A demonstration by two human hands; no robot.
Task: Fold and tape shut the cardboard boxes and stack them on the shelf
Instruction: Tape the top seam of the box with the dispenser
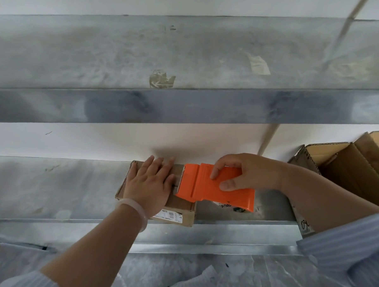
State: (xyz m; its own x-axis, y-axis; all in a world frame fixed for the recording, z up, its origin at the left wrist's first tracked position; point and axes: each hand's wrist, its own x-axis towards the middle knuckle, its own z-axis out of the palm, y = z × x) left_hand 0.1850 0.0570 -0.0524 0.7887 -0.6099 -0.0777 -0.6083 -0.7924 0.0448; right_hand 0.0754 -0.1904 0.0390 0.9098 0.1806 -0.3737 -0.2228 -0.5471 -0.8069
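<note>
1. Reaching up from the bottom edge are two forearms in light striped sleeves [349,251], with a pale bracelet [135,206] on the left wrist.
2. Left hand [149,185] lies flat with fingers straight, pressing down on top of the small cardboard box [180,212].
3. Box sits at the front edge of the metal shelf [57,191], with a printed label on its near side.
4. Right hand [243,173] grasps an orange tape dispenser [207,185], thumb and fingers curled round it. The dispenser's left end rests on the box's right end, just beside the left thumb.
5. Open cardboard boxes [346,165] stand further right on the same shelf, flaps up.
6. White wall [119,139] is behind, and the upper shelf [181,57] above has tape scraps stuck on it.
</note>
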